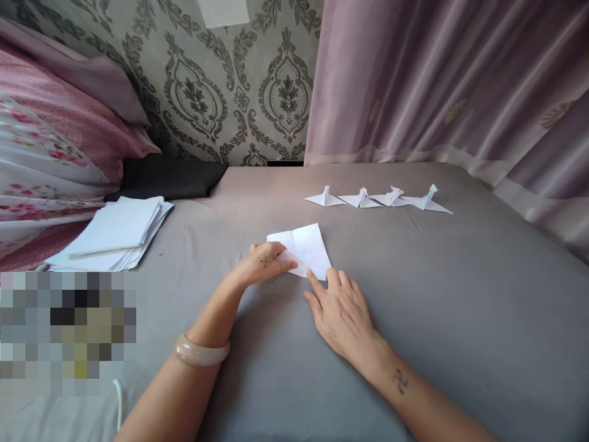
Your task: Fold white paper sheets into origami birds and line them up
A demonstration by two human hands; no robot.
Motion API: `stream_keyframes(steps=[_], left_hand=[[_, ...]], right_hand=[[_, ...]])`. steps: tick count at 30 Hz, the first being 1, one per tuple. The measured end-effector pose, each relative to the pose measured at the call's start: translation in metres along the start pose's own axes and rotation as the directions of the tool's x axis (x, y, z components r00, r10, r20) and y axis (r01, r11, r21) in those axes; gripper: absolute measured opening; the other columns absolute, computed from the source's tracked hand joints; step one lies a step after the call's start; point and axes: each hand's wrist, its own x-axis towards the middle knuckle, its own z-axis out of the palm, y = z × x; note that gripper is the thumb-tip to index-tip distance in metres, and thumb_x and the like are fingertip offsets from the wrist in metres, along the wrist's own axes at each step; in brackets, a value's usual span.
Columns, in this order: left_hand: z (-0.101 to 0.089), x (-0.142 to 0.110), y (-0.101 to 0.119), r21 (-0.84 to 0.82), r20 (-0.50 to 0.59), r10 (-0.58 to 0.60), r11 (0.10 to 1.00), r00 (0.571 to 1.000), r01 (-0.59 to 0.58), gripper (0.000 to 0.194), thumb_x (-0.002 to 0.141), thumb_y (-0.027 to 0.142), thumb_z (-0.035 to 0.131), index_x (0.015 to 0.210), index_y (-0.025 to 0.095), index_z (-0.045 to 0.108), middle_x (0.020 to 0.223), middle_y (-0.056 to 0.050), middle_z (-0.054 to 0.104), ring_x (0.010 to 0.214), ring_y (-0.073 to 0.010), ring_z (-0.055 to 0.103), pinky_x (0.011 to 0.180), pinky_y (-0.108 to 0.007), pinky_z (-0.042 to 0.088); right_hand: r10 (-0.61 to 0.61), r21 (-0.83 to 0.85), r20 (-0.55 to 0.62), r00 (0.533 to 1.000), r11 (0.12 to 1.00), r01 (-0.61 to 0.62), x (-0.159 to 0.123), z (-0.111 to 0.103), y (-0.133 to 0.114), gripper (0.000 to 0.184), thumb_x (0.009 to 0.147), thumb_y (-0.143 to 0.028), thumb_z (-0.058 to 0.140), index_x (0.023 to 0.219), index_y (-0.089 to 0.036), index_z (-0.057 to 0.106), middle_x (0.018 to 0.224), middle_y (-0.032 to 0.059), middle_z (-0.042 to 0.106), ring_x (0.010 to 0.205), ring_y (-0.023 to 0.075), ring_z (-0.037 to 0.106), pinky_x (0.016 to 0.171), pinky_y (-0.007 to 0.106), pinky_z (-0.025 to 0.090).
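In the middle of the head view lies a white sheet of paper [307, 240], with crease lines across it and its lower left part folded over. My left hand [264, 264] is closed on the paper's left side, the thumb lying along the folded part. From the right, my right hand [343, 310] rests at the paper's lower edge, its index fingertip touching the fold. Its thumb stands apart from the index finger, and nothing is held in it. Behind, to the right, several folded white paper figures [362, 198] stand in a row, each with a small upright peak.
A stack of white paper [117, 227] lies at the left on the grey cloth surface [437, 319]. Behind it is a black flat item [170, 177]. A white cable [118, 399] runs at lower left, beside a blurred-out patch. Curtains [391, 80] hang at the right.
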Motion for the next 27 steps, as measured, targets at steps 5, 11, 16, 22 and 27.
stream_keyframes(steps=[5,11,16,22,27], left_hand=[[0.002,0.001,0.002,-0.014,-0.026,-0.019,1.000,0.999,0.019,0.040,0.084,0.050,0.049,0.061,0.017,0.044,0.054,0.006,0.036,0.055,-0.0106,0.037,0.061,-0.026,0.029],[0.000,-0.005,0.008,-0.087,-0.035,-0.013,0.996,0.999,0.010,0.028,0.085,0.044,0.049,0.084,0.019,0.062,0.055,0.005,0.044,0.058,-0.0128,0.043,0.063,-0.026,0.032],[0.000,-0.008,0.012,-0.129,-0.079,0.007,0.991,0.997,-0.017,0.023,0.082,0.039,0.053,0.092,0.021,0.063,0.059,0.004,0.048,0.063,-0.0146,0.047,0.069,-0.028,0.037],[-0.004,-0.017,0.008,-0.041,-0.086,0.091,0.995,0.992,-0.095,0.022,0.083,0.035,0.053,0.096,0.022,0.065,0.071,0.000,0.061,0.078,-0.0204,0.053,0.085,-0.037,0.038],[0.002,-0.027,0.007,0.009,-0.157,0.281,0.959,0.947,-0.283,0.016,0.086,0.027,0.051,0.081,0.020,0.064,0.078,0.000,0.067,0.078,-0.0175,0.056,0.096,-0.042,0.028]], right_hand=[[0.000,-0.023,0.009,1.000,1.000,0.000,0.001,0.001,-0.003,0.045,0.098,-0.039,0.034,0.136,-0.022,0.048,0.091,0.0082,0.053,0.080,0.0220,0.046,0.070,0.037,0.037],[-0.001,-0.006,0.015,1.000,1.000,0.001,-0.002,0.000,0.000,0.043,0.098,-0.034,0.036,0.131,-0.013,0.052,0.096,0.0096,0.056,0.086,0.0217,0.049,0.074,0.036,0.040],[0.008,0.013,0.024,1.000,1.000,-0.008,-0.005,-0.002,0.002,0.039,0.098,-0.029,0.036,0.123,-0.007,0.056,0.097,0.0114,0.058,0.088,0.0216,0.051,0.074,0.034,0.042],[0.061,-0.009,0.028,0.998,0.998,-0.061,-0.011,-0.008,0.012,0.031,0.097,-0.026,0.037,0.096,-0.014,0.065,0.090,0.0082,0.058,0.083,0.0205,0.054,0.069,0.033,0.041],[0.060,0.058,-0.126,0.990,0.997,-0.053,-0.011,-0.012,0.027,0.026,0.090,-0.029,0.054,0.113,-0.018,0.059,0.106,0.0083,0.060,0.094,0.0218,0.053,0.080,0.033,0.041]])
